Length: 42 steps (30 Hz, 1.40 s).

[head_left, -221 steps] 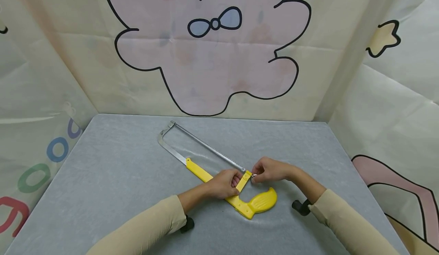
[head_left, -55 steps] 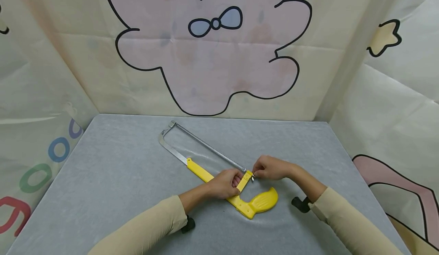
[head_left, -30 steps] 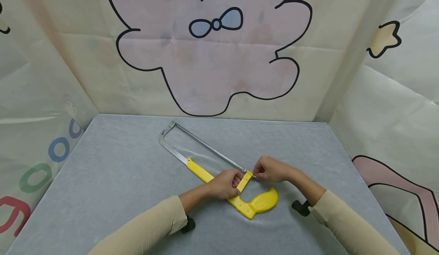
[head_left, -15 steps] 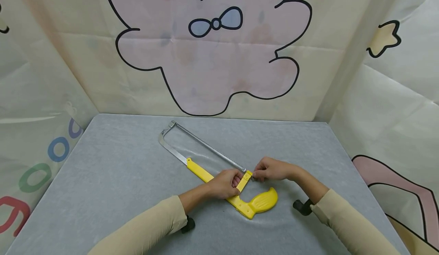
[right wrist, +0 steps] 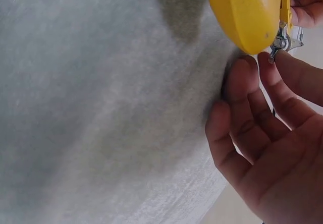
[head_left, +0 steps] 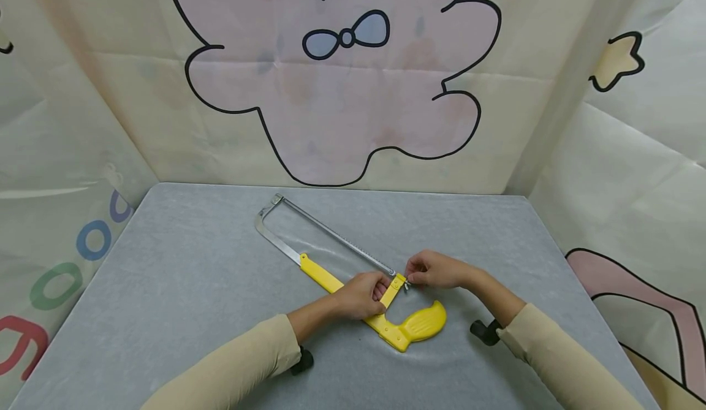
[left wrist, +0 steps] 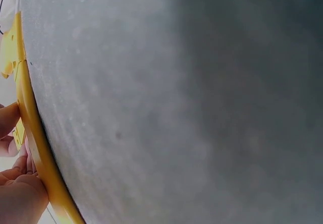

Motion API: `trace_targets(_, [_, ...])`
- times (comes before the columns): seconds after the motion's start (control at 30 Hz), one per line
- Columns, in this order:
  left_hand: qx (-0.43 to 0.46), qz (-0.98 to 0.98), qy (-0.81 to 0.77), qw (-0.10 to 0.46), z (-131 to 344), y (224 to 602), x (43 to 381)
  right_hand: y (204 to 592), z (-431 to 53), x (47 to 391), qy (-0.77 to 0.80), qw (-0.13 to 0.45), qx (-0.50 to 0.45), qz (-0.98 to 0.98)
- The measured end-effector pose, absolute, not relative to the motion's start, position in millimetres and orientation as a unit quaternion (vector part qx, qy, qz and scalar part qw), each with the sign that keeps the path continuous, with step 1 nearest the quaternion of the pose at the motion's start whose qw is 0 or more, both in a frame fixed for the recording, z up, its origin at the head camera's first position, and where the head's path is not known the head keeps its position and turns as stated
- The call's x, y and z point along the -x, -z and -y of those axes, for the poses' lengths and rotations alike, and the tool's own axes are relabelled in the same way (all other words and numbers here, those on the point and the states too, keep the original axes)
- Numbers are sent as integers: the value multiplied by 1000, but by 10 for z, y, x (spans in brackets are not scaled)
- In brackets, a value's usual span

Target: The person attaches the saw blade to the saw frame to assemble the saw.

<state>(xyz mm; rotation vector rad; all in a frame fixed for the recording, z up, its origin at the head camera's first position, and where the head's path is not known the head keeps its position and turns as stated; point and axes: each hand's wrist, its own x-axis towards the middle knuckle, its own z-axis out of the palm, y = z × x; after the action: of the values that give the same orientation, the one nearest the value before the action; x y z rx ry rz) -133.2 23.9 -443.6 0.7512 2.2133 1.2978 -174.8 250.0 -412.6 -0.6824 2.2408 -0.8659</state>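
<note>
A hacksaw (head_left: 320, 272) with a yellow frame and handle lies slantwise on the grey table, its silver blade holder toward the back. My left hand (head_left: 361, 296) grips the yellow frame beside the short upright post, fingers inside the frame; the left wrist view catches it at the left edge. At the post's outer side sits a metal wing nut (right wrist: 279, 43). The thumb and forefinger of my right hand (head_left: 438, 270) pinch one wing of it, while the other fingers curl loosely below the yellow handle (right wrist: 250, 17) in the right wrist view.
The grey table (head_left: 193, 287) reaches back to a cloth wall (head_left: 132, 152) printed with cartoon figures. Similar printed cloth hangs on both sides. A black wrist camera mount (head_left: 485, 332) sits under the right forearm, another under the left.
My right hand has made small shifts at the wing nut, which shows more than half a second ago. My left hand and the hacksaw stay in place.
</note>
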Motion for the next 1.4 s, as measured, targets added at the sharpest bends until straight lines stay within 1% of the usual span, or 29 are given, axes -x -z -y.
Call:
trace_targets(0.3, [-258,-812,-464,241,-251,4428,1330,4130,-2458,1739,297,262,263,-880])
trace_targets(0.77, [-258,-814,-462,240,-247,4456,1333,4043,-2391,1693,238,222,264,-908])
trace_targets(0.9, [-261,-814,-461,237,-246,4460,1334,4002,-2391,1681,233,226,271,-906])
trace_targets(1.13, [-253,-815,-460,246,-241,4441,1341,3933,-2361,1651,229,264,272,-897])
trace_targets(1.4, [-257,-813,-461,245,-247,4463,1346,4034,-2345,1600,218,261,277,-898])
